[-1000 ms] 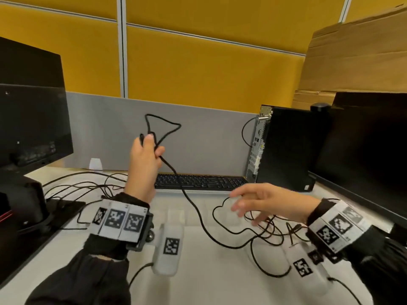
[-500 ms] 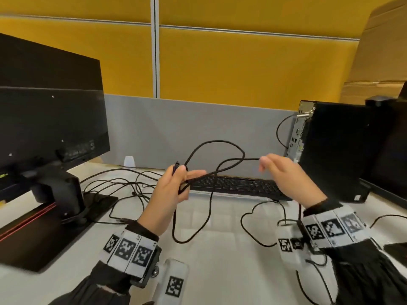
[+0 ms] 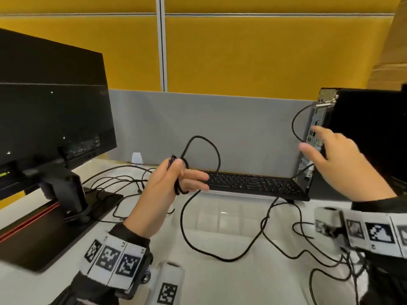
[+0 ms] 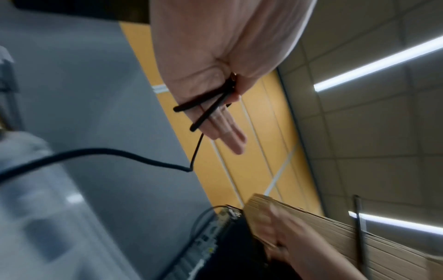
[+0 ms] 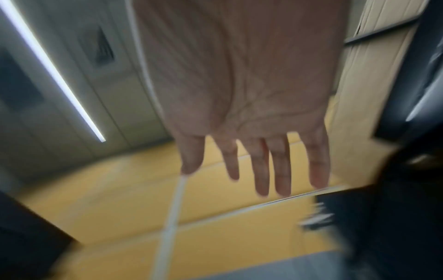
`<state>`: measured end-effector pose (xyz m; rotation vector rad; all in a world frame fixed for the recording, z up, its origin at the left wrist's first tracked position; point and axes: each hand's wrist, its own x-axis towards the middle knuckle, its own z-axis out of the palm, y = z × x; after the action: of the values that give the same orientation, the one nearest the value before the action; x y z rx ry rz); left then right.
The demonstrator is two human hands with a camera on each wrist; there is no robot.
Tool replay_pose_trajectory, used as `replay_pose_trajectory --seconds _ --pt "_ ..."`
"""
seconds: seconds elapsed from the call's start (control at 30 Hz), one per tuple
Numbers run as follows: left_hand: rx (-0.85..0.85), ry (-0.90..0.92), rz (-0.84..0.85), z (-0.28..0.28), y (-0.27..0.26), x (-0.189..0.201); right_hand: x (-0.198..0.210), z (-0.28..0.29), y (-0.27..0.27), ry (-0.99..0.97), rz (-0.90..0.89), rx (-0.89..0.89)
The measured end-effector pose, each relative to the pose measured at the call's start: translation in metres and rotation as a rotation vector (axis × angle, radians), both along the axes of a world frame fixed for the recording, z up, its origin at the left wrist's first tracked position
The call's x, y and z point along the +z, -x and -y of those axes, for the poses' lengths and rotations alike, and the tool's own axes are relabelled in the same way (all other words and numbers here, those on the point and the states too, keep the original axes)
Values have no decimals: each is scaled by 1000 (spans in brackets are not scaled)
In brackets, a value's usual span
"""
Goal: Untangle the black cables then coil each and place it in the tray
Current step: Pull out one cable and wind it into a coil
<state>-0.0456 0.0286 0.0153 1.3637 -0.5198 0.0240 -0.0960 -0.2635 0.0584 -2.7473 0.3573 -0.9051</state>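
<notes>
My left hand (image 3: 176,179) is raised above the desk. Its thumb pinches a black cable (image 3: 207,142) against straight fingers, with loops wound round them. One loop stands above the hand, and the rest trails down across the desk (image 3: 220,258) to a tangle of black cables (image 3: 308,245) on the right. The left wrist view shows two strands of the cable (image 4: 203,111) crossing the fingers of the left hand (image 4: 215,94). My right hand (image 3: 330,157) hangs open in front of the computer tower, fingers spread, and the right wrist view shows the right hand (image 5: 251,151) holding nothing. A clear tray (image 3: 211,219) shows faintly on the desk.
A black monitor (image 3: 50,119) on its stand fills the left side, with loose cables (image 3: 116,179) beside it. A black keyboard (image 3: 253,183) lies at the back against the grey partition. A black computer tower (image 3: 363,133) stands at the right.
My right hand has let go of the cable loop and moved right and up, toward the tower. The loop now sits on my left hand, which has stayed raised.
</notes>
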Motion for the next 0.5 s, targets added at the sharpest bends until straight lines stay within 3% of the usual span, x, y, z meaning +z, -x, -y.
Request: replay_pose_trajectory --seconds 0.07,0.13,0.23,0.4,0.5 --pt "-53 -64 109 9 7 17 9 -41 8 -139 89 263" --pt "-117 -88 220 19 14 36 6 -77 12 -240 66 423" --pt "-281 -16 262 31 25 57 -6 -97 4 -272 86 542" --pt "-632 148 263 41 35 59 -13 -88 -11 -777 259 733" --pt "-706 240 176 37 34 55 -12 -74 -14 -902 245 677"
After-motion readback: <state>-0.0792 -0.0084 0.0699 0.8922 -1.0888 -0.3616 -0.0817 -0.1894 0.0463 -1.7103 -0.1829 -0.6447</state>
